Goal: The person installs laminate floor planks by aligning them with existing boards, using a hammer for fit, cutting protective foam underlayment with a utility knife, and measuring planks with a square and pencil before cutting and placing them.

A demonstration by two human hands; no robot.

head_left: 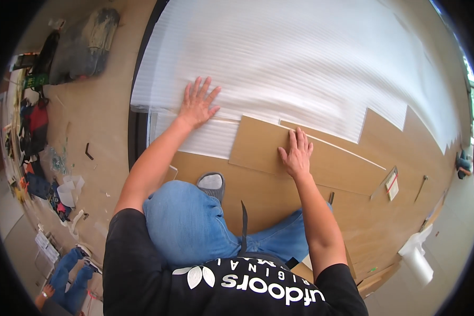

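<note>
My left hand (pixel 197 105) lies flat with fingers spread on a sheet of white ribbed foam underlay (pixel 279 58), near its front edge. Under my right hand (pixel 298 152) is a long brown plank (pixel 255 145), its fingers stretched out and pressing on the top face. The plank lies at a slant across the foam's stepped edge and the brown boards (pixel 216 163) in front of me. A strip of another brown board (pixel 332 134) shows just beyond it. I kneel on the boards, one shoe near the plank's left end.
A small white block (pixel 392 187) and a thin hammer-like tool (pixel 421 188) lie to the right. Farther right is a white roll (pixel 418 260). On the left floor are a black L-shaped piece (pixel 89 151) and scattered bags. Another person (pixel 71 279) sits at lower left.
</note>
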